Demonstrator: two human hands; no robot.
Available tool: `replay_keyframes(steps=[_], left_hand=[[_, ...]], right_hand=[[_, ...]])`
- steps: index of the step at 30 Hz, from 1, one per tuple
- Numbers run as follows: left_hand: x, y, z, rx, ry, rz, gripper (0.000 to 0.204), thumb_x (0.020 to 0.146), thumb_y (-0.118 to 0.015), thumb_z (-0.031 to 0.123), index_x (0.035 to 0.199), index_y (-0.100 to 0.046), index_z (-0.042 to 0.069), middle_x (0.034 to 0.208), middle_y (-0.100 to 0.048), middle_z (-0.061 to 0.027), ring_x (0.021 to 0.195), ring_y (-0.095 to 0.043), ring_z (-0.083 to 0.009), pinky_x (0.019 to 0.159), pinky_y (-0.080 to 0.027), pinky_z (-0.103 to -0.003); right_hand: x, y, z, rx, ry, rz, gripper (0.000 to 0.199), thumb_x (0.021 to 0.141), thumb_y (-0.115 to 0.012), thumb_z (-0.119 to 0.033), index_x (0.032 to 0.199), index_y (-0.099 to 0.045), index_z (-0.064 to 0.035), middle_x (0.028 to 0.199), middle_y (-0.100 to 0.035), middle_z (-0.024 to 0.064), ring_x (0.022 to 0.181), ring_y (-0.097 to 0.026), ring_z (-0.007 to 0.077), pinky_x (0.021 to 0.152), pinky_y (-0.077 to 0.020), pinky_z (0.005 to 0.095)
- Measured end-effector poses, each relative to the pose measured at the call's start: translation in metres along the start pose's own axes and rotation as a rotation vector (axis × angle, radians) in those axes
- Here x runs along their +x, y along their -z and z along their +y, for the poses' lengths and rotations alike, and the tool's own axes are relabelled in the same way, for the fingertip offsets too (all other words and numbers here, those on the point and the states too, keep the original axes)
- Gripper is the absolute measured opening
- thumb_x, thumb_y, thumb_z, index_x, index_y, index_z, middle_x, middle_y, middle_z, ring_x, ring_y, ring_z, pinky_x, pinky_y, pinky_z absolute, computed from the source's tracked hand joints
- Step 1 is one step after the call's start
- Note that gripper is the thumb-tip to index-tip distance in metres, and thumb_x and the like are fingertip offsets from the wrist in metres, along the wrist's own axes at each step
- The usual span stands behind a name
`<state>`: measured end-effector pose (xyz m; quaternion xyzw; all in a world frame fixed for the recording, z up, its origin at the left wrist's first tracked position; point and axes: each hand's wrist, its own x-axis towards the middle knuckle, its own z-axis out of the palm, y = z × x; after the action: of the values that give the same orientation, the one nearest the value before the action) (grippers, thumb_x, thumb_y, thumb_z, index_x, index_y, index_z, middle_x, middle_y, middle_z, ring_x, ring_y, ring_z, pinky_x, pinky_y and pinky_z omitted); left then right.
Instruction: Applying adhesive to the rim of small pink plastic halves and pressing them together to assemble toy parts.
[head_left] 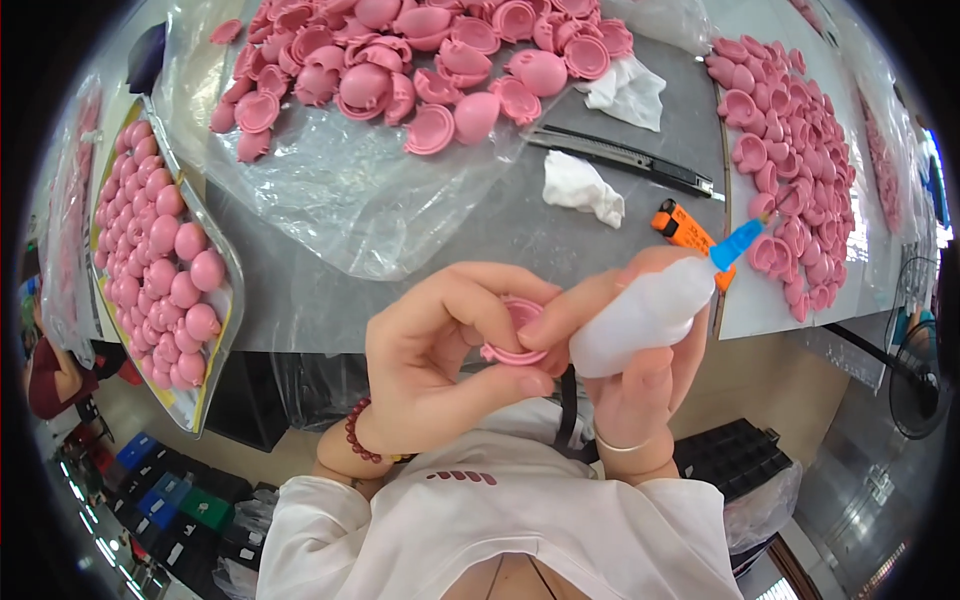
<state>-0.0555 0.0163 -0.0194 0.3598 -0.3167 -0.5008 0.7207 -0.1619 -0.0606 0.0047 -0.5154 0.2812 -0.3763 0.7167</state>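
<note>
Over the front edge of the grey table, my left hand (415, 345) pinches a small pink plastic half-shell (522, 312) between thumb and fingers, its hollow side partly showing. My right hand (640, 400) is wrapped round a white squeeze bottle (640, 320), tilted so that its blue needle tip (740, 246) points up and to the right, away from the half-shell. A finger of the same hand reaches across to the half-shell's hollow; whether it presses on it I cannot tell.
A heap of pink shells (365, 85) lies on clear plastic at the back. A tray of pink balls (160, 260) stands left, more shells (785, 150) right. Near the bottle are a black utility knife (625, 160), crumpled tissue (580, 188) and an orange-black object (685, 230).
</note>
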Motion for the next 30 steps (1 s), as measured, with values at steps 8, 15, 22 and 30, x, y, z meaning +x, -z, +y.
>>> replay_keyframes(steps=[8, 15, 22, 30], left_hand=[[0.003, -0.007, 0.004, -0.356, 0.157, 0.145, 0.035, 0.069, -0.059, -0.008, 0.1, -0.043, -0.005, 0.113, -0.044, -0.0237, 0.093, -0.054, -0.0214, 0.077, -0.046, -0.031], [-0.003, -0.01, -0.001, -0.13, 0.114, 0.044, 0.045, 0.069, -0.062, -0.002, 0.108, -0.04, -0.006, 0.11, -0.046, -0.0249, 0.089, -0.055, -0.0195, 0.073, -0.048, -0.028], [-0.006, -0.006, -0.001, 0.017, 0.06, 0.049, 0.046, 0.066, -0.067, 0.001, 0.104, -0.041, -0.006, 0.106, -0.048, -0.0282, 0.09, -0.056, -0.0219, 0.076, -0.047, -0.03], [-0.003, -0.006, 0.0, 0.002, 0.058, 0.003, 0.046, 0.065, -0.067, -0.001, 0.103, -0.042, -0.007, 0.105, -0.048, -0.0286, 0.092, -0.055, -0.0228, 0.078, -0.046, -0.03]], right_hand=[[0.008, 0.003, 0.002, -0.016, 0.173, 0.064, 0.049, 0.077, -0.05, -0.046, 0.099, -0.034, -0.0049, 0.049, -0.047, 0.0058, 0.042, -0.042, 0.0124, 0.037, -0.03, 0.0216], [0.008, 0.04, -0.004, 0.095, 0.531, -0.101, 0.047, 0.072, -0.058, -0.039, 0.102, -0.046, -0.0052, 0.071, -0.032, 0.0003, 0.062, -0.028, 0.0113, 0.049, -0.0195, 0.0229], [-0.002, 0.033, -0.021, -0.363, 0.744, -0.148, 0.063, 0.076, -0.043, -0.055, 0.088, -0.052, 0.0061, 0.061, -0.035, 0.002, 0.05, -0.028, 0.0106, 0.042, -0.0173, 0.0238], [0.0, 0.036, -0.028, -0.566, 0.754, -0.287, 0.067, 0.079, -0.037, -0.055, 0.088, -0.052, 0.0095, 0.059, -0.038, 0.0036, 0.051, -0.032, 0.0119, 0.041, -0.0197, 0.024]])
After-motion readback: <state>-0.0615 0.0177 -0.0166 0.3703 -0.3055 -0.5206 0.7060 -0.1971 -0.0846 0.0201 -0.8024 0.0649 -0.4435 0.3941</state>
